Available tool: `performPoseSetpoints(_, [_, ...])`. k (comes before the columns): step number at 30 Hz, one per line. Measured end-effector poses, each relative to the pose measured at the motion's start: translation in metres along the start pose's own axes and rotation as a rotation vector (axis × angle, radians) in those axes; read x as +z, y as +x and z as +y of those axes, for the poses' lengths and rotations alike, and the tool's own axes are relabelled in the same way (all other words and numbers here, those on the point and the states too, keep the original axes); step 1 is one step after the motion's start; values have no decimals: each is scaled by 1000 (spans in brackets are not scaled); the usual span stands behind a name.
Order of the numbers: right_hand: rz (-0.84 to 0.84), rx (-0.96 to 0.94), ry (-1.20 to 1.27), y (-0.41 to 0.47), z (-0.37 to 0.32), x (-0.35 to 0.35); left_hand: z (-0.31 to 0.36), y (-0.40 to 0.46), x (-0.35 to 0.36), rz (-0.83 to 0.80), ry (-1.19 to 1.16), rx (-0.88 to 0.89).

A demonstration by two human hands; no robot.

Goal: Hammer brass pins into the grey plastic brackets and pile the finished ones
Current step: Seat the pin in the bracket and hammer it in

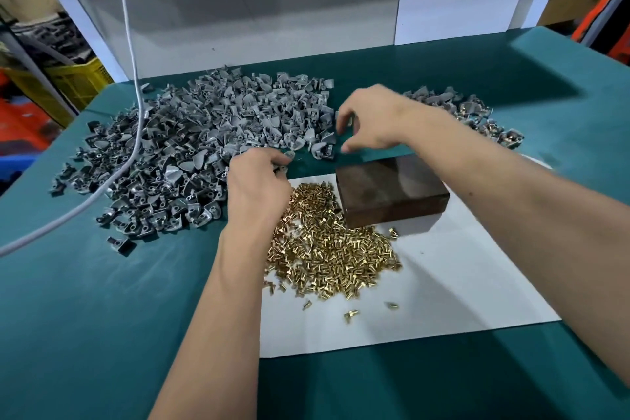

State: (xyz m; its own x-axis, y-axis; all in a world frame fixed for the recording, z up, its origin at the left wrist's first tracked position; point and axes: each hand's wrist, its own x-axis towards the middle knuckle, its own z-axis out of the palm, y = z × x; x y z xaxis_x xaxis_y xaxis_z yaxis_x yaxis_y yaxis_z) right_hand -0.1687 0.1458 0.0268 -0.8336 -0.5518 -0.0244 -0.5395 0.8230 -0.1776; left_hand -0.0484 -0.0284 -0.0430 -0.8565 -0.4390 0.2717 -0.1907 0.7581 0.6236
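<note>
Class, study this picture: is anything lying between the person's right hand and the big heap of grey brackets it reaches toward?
Nothing visible does. The right hand hovers at the heap's near right edge, fingers curled down over loose brackets there. The dark block sits nearer the person, below the hand, not in its path.

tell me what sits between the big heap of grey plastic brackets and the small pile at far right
In the head view, the right hand hovers between the big grey bracket heap and the small right pile, above bare green table.
</note>
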Motion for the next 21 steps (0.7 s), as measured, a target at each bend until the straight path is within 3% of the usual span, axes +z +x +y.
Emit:
performPoseSetpoints(8, [-72, -70, -15, 11, -33, 25, 6, -1, -7, 136, -164, 17])
performPoseSetpoints(10, [-12, -112, 38, 4, -38, 20, 8, 0, -8, 116, -338, -64])
performPoseSetpoints(13, [226, -214, 187, -11, -48, 15, 16, 1, -12, -102, -858, -350])
performPoseSetpoints(16, [318, -265, 244, -23, -57, 13, 19, 1, -19, -249, -1164, -449])
performPoseSetpoints(21, [281, -160, 347, -29, -55, 6, 20, -4, -27, -97, -1289, -472])
